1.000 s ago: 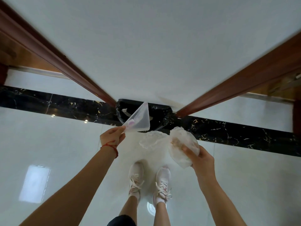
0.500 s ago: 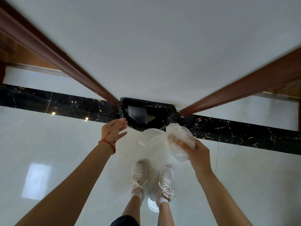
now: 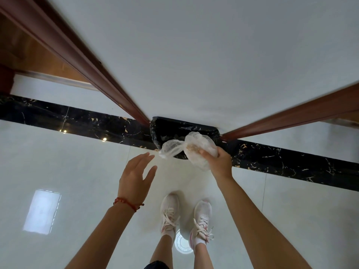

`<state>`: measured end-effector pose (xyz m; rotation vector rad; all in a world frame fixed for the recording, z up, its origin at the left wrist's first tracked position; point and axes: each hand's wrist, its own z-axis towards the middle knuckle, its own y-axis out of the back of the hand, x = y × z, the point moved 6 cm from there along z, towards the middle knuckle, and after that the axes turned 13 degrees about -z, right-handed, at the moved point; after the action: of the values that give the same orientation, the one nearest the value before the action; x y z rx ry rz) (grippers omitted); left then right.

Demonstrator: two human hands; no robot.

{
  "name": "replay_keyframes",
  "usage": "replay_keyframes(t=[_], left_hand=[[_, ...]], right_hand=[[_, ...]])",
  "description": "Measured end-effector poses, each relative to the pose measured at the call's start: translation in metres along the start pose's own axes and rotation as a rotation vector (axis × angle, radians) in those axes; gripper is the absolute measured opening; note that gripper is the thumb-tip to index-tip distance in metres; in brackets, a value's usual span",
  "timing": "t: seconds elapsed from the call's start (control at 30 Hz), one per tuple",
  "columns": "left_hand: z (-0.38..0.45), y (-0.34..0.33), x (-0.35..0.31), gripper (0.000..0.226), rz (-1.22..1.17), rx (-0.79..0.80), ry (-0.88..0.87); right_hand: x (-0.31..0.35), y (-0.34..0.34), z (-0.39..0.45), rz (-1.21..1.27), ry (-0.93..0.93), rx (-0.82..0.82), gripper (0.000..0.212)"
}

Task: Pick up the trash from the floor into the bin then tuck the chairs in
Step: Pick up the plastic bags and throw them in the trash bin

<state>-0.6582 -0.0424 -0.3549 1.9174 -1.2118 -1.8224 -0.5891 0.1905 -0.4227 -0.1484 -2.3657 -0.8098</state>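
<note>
A bin lined with a black bag (image 3: 169, 131) stands on the floor against the white wall, straight ahead of my feet. My right hand (image 3: 219, 162) grips a crumpled clear plastic bag (image 3: 196, 150) with brownish crumbs inside; the bag hangs over the bin's front rim. To the left and nearer me is my left hand (image 3: 136, 177), fingers spread and holding nothing, with a red cord on its wrist. No chairs are in view.
A glossy white tiled floor (image 3: 58, 167) with a black marble strip (image 3: 81, 121) runs along the wall. Brown wooden door frames (image 3: 87, 65) slant away on both sides of the white wall. My white sneakers (image 3: 184, 216) stand close to the bin.
My left hand let go of a clear plastic piece into the bin and has drawn back, empty. My right hand has carried the crumpled bag forward over the bin's rim.
</note>
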Motion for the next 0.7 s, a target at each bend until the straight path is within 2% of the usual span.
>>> replay_keyframes(t=[0.07, 0.17, 0.27, 0.37, 0.5, 0.7], left_hand=[[0.0, 0.0, 0.001, 0.033, 0.008, 0.002, -0.012], [0.0, 0.002, -0.001, 0.033, 0.011, -0.014, -0.037], [0.0, 0.004, -0.005, 0.033, 0.024, -0.025, -0.062], [0.0, 0.004, -0.01, 0.033, 0.055, -0.003, -0.082], [-0.002, 0.009, -0.022, 0.034, 0.105, 0.042, -0.083], [-0.007, 0.029, -0.056, 0.04, 0.166, 0.079, -0.082]], right_hand=[[0.008, -0.009, 0.009, -0.009, 0.008, 0.034, 0.028], [0.008, -0.02, 0.019, -0.073, -0.012, 0.12, 0.053], [0.005, -0.009, 0.021, -0.179, -0.051, 0.092, 0.069], [0.013, 0.004, 0.011, -0.213, 0.021, 0.068, 0.063], [0.03, 0.02, -0.019, -0.324, 0.225, 0.02, 0.054], [0.071, 0.058, -0.075, -0.711, 0.578, -0.158, 0.049]])
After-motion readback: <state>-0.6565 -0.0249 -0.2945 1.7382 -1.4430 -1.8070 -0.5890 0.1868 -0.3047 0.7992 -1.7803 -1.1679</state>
